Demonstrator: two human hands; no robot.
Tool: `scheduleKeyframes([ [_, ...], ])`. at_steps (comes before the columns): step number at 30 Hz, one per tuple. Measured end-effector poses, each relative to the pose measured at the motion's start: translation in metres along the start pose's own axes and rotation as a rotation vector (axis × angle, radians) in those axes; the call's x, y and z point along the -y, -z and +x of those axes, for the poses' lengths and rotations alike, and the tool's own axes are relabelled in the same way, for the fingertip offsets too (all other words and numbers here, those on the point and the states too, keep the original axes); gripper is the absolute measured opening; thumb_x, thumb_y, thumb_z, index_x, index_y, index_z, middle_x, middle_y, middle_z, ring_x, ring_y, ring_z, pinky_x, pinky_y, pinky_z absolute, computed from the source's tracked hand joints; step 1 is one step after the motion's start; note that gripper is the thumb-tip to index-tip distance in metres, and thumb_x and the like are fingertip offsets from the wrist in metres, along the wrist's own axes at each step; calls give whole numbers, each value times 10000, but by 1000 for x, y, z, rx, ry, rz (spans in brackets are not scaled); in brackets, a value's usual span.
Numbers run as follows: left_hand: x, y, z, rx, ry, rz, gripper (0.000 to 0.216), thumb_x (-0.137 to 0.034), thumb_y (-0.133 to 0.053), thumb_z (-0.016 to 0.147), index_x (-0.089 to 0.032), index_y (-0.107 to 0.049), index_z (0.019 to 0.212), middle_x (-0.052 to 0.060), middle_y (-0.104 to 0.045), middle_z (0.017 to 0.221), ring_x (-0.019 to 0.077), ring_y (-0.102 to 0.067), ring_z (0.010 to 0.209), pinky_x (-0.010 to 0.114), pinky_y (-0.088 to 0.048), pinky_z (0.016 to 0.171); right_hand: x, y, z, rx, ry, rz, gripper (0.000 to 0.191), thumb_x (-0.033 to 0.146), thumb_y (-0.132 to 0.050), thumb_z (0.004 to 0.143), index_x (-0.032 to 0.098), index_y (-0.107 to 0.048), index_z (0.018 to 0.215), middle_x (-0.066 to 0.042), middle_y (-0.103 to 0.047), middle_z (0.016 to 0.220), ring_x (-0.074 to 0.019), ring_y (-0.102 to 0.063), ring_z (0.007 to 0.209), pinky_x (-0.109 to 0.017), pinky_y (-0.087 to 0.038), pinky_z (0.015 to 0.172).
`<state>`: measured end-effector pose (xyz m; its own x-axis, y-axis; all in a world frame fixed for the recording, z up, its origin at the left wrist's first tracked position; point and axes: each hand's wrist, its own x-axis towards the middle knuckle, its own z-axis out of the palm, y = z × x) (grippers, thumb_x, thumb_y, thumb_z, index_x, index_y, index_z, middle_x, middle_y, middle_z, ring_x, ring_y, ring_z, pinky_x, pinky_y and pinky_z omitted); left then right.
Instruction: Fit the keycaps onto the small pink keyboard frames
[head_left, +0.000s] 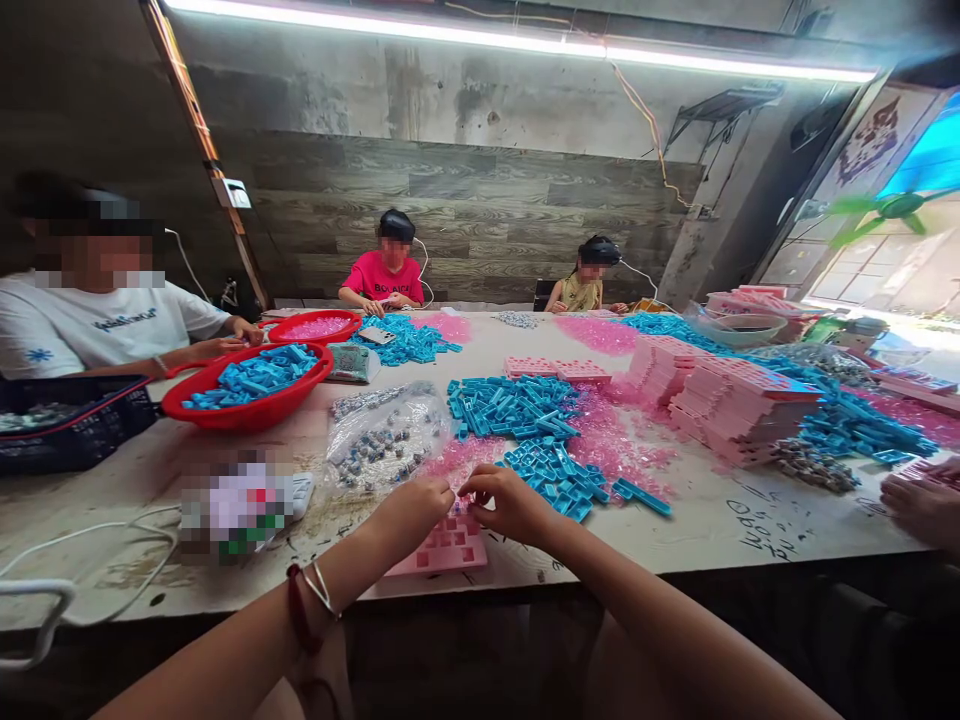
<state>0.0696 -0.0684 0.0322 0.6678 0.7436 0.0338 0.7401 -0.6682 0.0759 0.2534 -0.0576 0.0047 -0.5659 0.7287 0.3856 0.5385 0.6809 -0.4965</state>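
Left hand (422, 507) and right hand (511, 505) curl, partly closed, over a pink square-pocketed block (444, 551), any hold unclear.

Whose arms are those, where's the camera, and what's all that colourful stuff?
The arms belong to the person wearing the camera on their head, so this one picture looks forward and down from there. No robot here, just a bare left hand and right hand. They meet over a pink tray with square holes; anything pinched there is too small to make out. On the table lie blue pieces, pink see-through bits, a clear bag of small things and stacked pink slabs. Other people sit around it too.
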Motion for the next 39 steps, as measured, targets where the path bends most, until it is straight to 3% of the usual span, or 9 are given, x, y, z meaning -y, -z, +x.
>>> scheduleKeyframes([
  [7, 3, -3, 3, 7, -17, 20, 283, 37, -380, 777, -116, -615, 817, 89, -638, 855, 197, -587, 785, 286, -440, 724, 1, 2, -1, -3, 1, 1, 298, -1, -532, 642, 150, -670, 859, -35, -601, 799, -101, -563, 648, -212, -452, 631],
  [12, 13, -3, -1, -9, 20, -82, 105, -165, -509, 805, -147, -594, 864, 65, -637, 843, 200, -588, 778, 271, -430, 676, 5, 1, 0, -66, 6, -25, 288, 35, -569, 677, 161, -625, 929, -28, -613, 784, -120, -565, 673, -231, -448, 631],
  [15, 18, 2, -5, -45, 63, -135, 107, -225, -567, 779, -160, -572, 864, 52, -627, 841, 196, -583, 772, 260, -413, 654, 9, -3, 2, -109, 26, -57, 211, 96, -604, 718, 177, -602, 913, -27, -631, 803, -141, -573, 727, -254, -448, 664],
  [27, 23, -4, -10, -88, 40, -198, 105, -247, -541, 801, -166, -571, 860, 43, -619, 839, 180, -572, 766, 252, -392, 654, 13, -15, 7, -84, 145, -169, 34, 192, -639, 766, 187, -632, 798, -48, -665, 833, -175, -586, 808, -266, -452, 703],
  [39, 27, -16, 0, -122, -12, -249, 114, -245, -535, 817, -164, -599, 866, 40, -637, 841, 174, -575, 765, 253, -401, 667, 8, -19, 8, -116, 221, -162, 109, 278, -597, 811, 181, -643, 829, -64, -666, 834, -169, -586, 818, -270, -462, 721],
])
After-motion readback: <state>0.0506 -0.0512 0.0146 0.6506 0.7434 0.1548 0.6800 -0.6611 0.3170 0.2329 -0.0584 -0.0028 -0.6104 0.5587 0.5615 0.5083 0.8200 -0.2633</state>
